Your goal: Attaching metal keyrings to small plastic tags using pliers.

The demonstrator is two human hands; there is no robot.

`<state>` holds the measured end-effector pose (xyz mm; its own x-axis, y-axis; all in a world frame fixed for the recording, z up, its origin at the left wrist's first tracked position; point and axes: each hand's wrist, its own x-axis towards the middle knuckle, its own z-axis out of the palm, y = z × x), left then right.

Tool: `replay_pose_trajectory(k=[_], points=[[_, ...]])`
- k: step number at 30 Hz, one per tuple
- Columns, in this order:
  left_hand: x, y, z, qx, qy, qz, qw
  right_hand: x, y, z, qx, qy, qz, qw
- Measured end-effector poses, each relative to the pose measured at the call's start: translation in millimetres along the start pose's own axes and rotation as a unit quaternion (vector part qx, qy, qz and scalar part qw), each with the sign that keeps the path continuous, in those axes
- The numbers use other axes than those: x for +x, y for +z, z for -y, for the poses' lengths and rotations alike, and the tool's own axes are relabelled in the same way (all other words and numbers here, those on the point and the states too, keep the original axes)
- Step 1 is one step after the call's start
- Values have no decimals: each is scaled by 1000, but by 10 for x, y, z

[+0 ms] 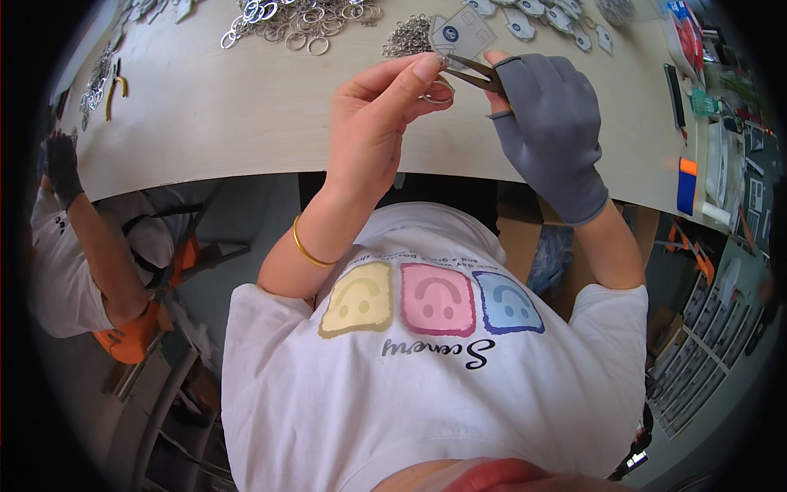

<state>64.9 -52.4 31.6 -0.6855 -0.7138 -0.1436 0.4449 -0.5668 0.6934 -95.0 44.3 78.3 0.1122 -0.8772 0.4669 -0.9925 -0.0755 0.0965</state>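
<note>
My left hand [379,111], bare, pinches a metal key ring [439,93] between thumb and fingers above the table. In my right hand [551,115], which wears a grey glove with bare fingertips, is a pair of pliers [475,75]. The jaws point left and meet the small metal part at my left fingertips, just above the ring. How the jaws grip it is too small to tell. Right behind them lies a flat, clear-edged tag [469,37] with a round blue emblem, beside a pile of small chain pieces [407,38].
A heap of key rings [299,18] lies at the back of the table [246,123], and several pale tags [541,15] at back right. Yellow-handled pliers [116,88] rest at left. Bags and tools line the right edge. At far left a co-worker's gloved hand [62,168] reaches the table.
</note>
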Motion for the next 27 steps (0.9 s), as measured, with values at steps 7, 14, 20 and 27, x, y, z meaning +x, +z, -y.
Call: replay_pose_trajectory(k=[7,14,20,27], points=[[-17,3,-29,18,-2,2,1000,7,-16,-10,-8,-14,0,1000],[-7,-12,-80,42,-12,15,999,38,-18,-3,-21,-25,23,999],[-24,-9,-121,56,-11,27,998,54,-45,11,-35,-30,46,998],[-19,-36,-150,55,-22,43,997,51,-45,31,-41,-31,51,997]])
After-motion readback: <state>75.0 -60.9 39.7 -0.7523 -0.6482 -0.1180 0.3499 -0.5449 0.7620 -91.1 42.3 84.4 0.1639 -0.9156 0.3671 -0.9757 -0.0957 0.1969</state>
